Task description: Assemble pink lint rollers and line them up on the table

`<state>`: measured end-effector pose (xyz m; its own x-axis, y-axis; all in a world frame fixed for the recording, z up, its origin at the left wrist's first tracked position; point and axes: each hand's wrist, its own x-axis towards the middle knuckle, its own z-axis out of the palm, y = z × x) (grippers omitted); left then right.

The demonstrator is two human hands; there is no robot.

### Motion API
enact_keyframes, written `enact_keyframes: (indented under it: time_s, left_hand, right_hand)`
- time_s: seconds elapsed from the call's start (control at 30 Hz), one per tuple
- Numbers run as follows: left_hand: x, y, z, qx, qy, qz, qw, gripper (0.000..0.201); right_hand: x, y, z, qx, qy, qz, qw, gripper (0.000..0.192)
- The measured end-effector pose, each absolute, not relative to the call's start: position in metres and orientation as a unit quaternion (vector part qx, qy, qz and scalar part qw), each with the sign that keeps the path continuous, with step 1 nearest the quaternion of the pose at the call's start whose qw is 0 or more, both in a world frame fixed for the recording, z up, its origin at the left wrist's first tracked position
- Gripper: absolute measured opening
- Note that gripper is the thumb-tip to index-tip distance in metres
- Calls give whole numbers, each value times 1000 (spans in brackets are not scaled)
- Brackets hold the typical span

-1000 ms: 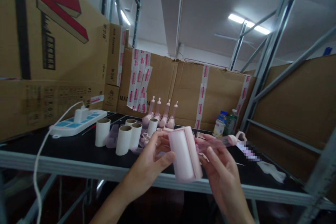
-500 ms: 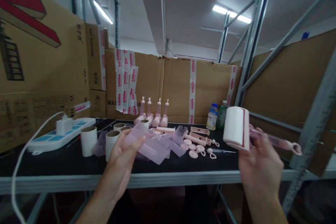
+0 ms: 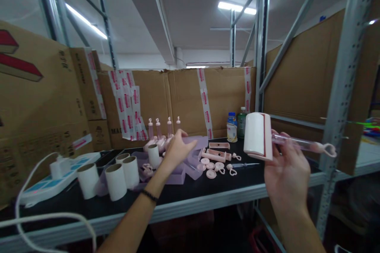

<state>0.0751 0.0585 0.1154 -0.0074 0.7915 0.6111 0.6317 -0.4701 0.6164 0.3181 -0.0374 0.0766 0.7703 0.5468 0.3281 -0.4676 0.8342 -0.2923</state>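
A: So, nearest the camera, what are the hands doing?

B: The right hand (image 3: 286, 174) is closed on a lint roller (image 3: 258, 136), held up just past the table's front edge (image 3: 208, 205), its clear pink handle (image 3: 299, 144) pointing right. The left hand (image 3: 176, 148) reaches over the black table, its fingers curled loosely onto translucent purple covers (image 3: 194, 142); whether it grips one, I cannot tell.

A: Which step would you judge this to be?

B: Probably fetching a cover for the assembled roller. Next calls for pinching one cover free.

A: Any room to move?

B: It is tight. White cardboard tubes (image 3: 115, 182) stand left of the forearm, small pink parts (image 3: 212, 166) lie right of it, and a metal upright (image 3: 341, 87) is near the handle's tip. Behind, bottles (image 3: 234, 126) stand against cardboard boxes (image 3: 184, 99).
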Motion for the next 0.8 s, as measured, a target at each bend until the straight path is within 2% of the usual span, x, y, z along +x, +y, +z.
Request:
enact_keyframes:
  time_s: [0.2,0.4,0.53,0.8]
  left_hand:
    - [91,-25,64,810,442,377,81,34]
    - [84,-19,11,826,461,317,-70,27]
    - [91,-5,6,823,460,317,-105,17]
    - [119,14,8,822,443,340,-113,11]
  right_hand:
    - [326,-46,84,-84,-196,271,939,13]
    - [320,-44,82,-98,-219,282,929,25]
    - [317,-42,80,-106,-223,299,922,28]
    - [303,-41,81,-103,-230,329,910,26]
